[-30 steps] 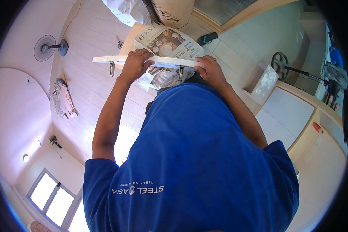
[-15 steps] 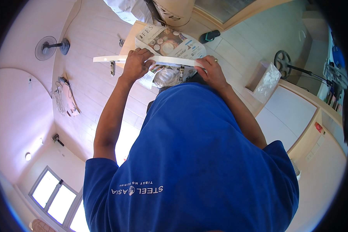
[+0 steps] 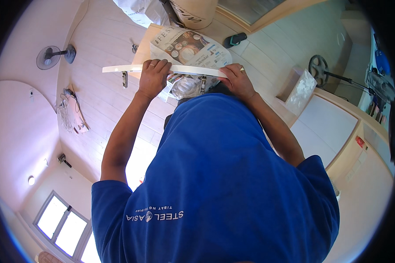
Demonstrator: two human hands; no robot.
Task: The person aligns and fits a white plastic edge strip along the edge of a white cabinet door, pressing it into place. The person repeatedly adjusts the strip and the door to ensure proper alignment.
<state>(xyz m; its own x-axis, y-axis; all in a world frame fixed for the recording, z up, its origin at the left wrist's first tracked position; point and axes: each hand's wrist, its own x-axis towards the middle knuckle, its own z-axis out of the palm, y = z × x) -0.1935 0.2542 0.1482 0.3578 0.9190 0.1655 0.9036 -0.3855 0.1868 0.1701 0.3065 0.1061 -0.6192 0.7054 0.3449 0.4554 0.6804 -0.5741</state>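
A white cabinet door [image 3: 195, 70] is held up edge-on in front of my body, with its long edge running left to right. Two metal hinges hang from its near side: one hinge [image 3: 125, 79] left of my left hand, another hinge [image 3: 203, 84] between the hands. My left hand [image 3: 153, 79] grips the door near its middle, fingers curled over the edge. At the right end my right hand [image 3: 238, 79], with a ring on one finger, is closed on the door. Newspaper sheets [image 3: 186, 47] lie beyond and below it, with a crumpled white cloth or plastic bundle [image 3: 186, 87] on the near side.
A wooden board [image 3: 143, 50] lies partly under the newspaper. Behind stand a brown sack [image 3: 195, 13] and a white bag [image 3: 142, 11]. A dark slipper [image 3: 235, 40] rests on the floor. An electric fan [image 3: 52, 57] stands left; an open box [image 3: 296, 90] sits right.
The view has shifted slightly. The left hand's fingers wrap further over the door's edge, and the door is tilted a little differently. Both hands keep their hold.
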